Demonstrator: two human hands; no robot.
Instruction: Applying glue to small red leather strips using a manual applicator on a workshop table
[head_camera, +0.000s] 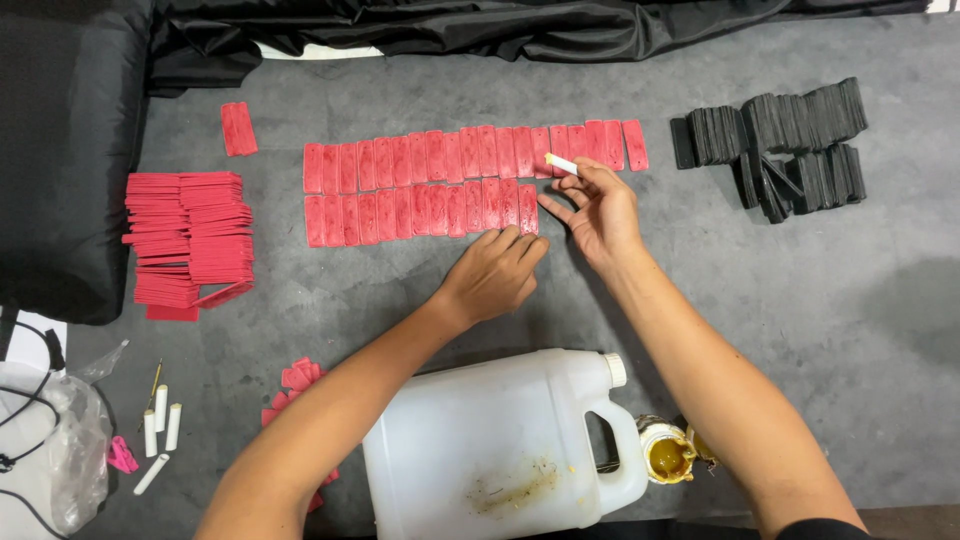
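Right now, right hand (598, 210) pinches a small white stick (561, 164) above the red strips (430, 185). Left hand (492, 272), fingers together, seemingly presses the lower row's end strip (528, 208).

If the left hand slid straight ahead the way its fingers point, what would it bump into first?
The left hand points up and slightly right, fingertips at the last piece of the lower row of red rectangular pieces. It would likely meet that end piece first, then the upper row behind.

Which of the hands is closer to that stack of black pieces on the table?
Right. The right hand sits left of the black pieces, holding a small white stick; the left hand is farther left and lower.
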